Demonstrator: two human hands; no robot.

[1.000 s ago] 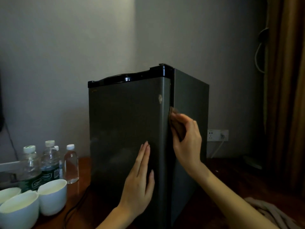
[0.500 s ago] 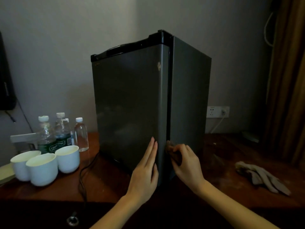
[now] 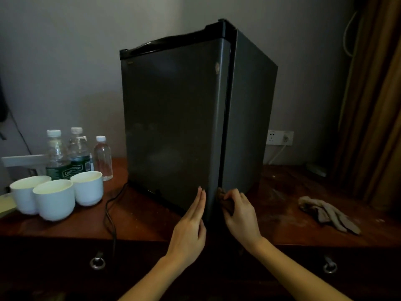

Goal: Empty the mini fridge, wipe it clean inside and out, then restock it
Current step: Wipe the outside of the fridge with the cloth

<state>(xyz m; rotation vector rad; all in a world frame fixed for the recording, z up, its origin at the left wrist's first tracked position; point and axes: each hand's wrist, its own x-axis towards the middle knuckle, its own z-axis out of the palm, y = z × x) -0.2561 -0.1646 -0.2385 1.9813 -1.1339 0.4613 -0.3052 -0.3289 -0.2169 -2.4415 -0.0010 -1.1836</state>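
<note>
Dark grey mini fridge point(image 3: 173, 118) stands upright on the wooden tabletop point(image 3: 147, 220), door closed, one vertical corner turned toward the camera.

Hands:
- The left hand point(image 3: 191, 227) has its fingers straight and together, laid flat on the door face near its lower right edge. It grips nothing.
- The right hand point(image 3: 240, 216) has its fingers curled round a small brown cloth point(image 3: 223, 198), pressing it to the seam between door and side wall, low down near the base.

Surroundings:
- A black power cord point(image 3: 110, 213) runs from the fridge's lower left across the tabletop and over the front edge.
- Left of the fridge, three white cups point(image 3: 54, 198) sit in a tight cluster.
- Just behind the cups are clear water bottles point(image 3: 78, 148) with white caps, two with green labels.
- Right of the fridge, well apart, lies a crumpled grey-brown item point(image 3: 327, 211), possibly a pair of gloves. The light is too dim to be sure.
- A white wall socket point(image 3: 280, 137) is on the wall beside the fridge's right wall, with one plug in it.
- A brown curtain point(image 3: 373, 105) hangs at far right.
- Metal ring pulls point(image 3: 97, 262) show on the drawer fronts below.
</note>
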